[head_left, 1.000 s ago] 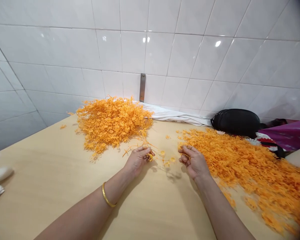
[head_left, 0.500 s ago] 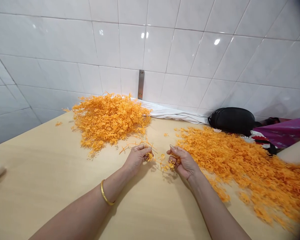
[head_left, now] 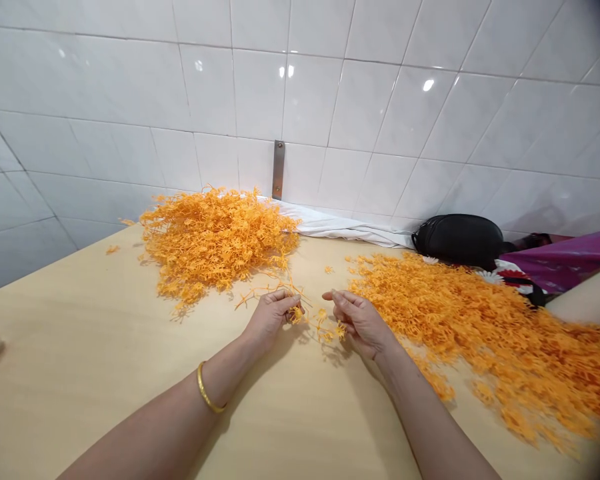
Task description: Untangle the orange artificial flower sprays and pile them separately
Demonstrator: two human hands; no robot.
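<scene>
Pinched between the thumb and fingers of my left hand is a thin orange plastic flower sprig, its small blossoms hanging toward the right. My right hand is beside the sprig's right end, its lower fingers curled and its index fingertip and thumb pointing left. What those curled fingers hold, if anything, is hidden. Behind my left hand, a few bare orange stems lie on the table.
A heaped orange pile of sprigs stands at the back left of the table. Loose orange blossoms spread across the right side. Against the tiled wall lie a white cloth and a black pouch.
The right hand has shifted slightly left toward the left hand, with its index finger reaching farther out. The left hand keeps its pinch on the sprig. The view has turned a little right.
</scene>
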